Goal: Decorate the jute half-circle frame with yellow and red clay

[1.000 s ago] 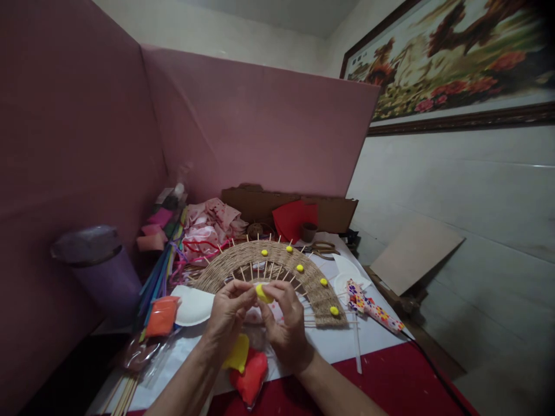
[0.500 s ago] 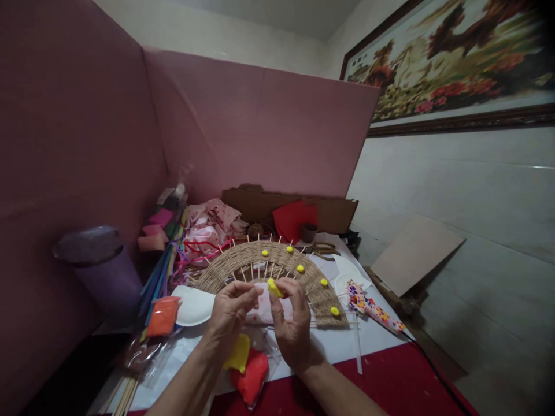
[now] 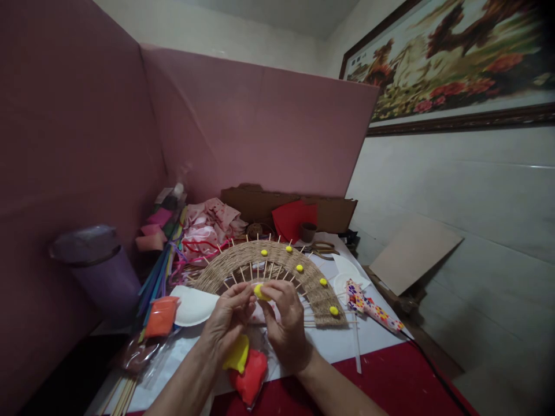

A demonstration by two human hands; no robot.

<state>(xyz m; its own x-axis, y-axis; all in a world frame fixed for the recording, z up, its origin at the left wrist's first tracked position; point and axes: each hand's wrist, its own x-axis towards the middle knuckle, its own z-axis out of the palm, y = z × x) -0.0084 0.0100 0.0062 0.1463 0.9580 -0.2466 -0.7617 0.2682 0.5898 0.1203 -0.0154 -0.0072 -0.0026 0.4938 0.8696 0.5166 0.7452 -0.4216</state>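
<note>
Between the fingertips of both hands is a small lump of yellow modelling clay. My right hand pinches it from the right. My left hand closes its thumb and fingers at the lump's left side. Just behind the hands stands an arch woven from brown twine, with thin wooden sticks poking out of its edges. Several yellow clay dots sit along its top and right part. Below the hands lie a yellow clay pack and a red clay pack in clear plastic.
On the right are a flower-patterned glue gun with a cord, a clear glue stick and scissors. Leftward lie an orange clay pack, a white half-round plate, colourful strips and a purple bin.
My right hand has moved left with the yellow clay, bringing it against the fingertips of my left hand. The arch and its dots stay as they were.
</note>
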